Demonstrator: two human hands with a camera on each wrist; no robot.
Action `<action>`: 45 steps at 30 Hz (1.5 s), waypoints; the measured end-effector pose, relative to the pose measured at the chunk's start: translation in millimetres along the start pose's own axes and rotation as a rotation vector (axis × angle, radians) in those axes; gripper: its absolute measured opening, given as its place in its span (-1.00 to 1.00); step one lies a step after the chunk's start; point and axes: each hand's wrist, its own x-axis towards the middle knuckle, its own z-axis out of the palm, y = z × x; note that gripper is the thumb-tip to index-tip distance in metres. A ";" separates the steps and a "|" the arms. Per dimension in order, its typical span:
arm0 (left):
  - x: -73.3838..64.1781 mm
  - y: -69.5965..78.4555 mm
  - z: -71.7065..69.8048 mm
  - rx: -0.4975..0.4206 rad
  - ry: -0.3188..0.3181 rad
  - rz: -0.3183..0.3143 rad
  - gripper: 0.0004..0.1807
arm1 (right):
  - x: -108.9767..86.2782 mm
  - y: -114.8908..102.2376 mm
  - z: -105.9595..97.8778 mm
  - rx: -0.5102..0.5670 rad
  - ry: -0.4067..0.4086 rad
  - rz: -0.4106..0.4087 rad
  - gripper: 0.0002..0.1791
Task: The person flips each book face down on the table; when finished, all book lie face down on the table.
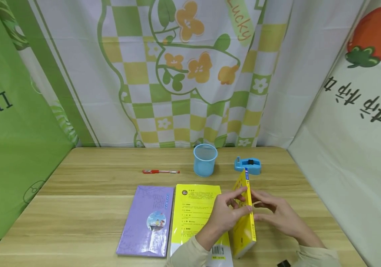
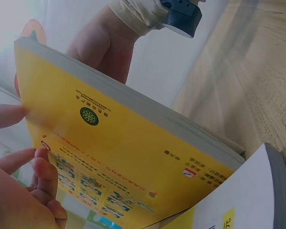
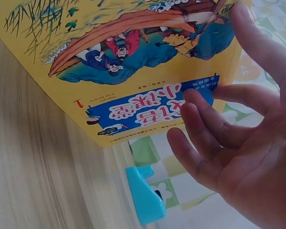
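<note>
A yellow book [image 1: 243, 234] stands on edge on the table, its spine facing up. My left hand [image 1: 226, 210] holds it near the spine, thumb and index fingertips at the left cover's edge; the other fingers are curled in the left wrist view. On the opposite side, my right hand [image 1: 275, 213] touches the book's illustrated cover [image 3: 128, 52] near the spine with spread, loosely bent fingers. Under my left forearm lies a second yellow book [image 1: 195, 207], flat, its printed text and barcode showing. A purple book [image 1: 143, 222] lies flat to its left.
Behind the books are a red pen [image 1: 160, 171], a light blue mesh pen cup [image 1: 205, 163] and a blue tape dispenser [image 1: 254, 167]. Patterned curtains [image 1: 190, 92] hang along the table's back edge, with cloth on both sides.
</note>
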 end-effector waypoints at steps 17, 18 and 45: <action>3.7 -17.0 7.1 0.026 -0.044 0.009 -0.44 | -13.3 -8.5 -20.4 -0.061 0.001 0.028 -0.18; 4.1 -19.1 7.5 0.043 -0.043 -0.003 -0.44 | -14.3 -9.0 -21.9 -0.070 0.001 0.028 -0.18; -1.0 -34.9 24.7 0.697 -0.015 -0.224 -0.42 | -47.6 6.5 -53.0 -0.082 -0.054 0.134 -0.25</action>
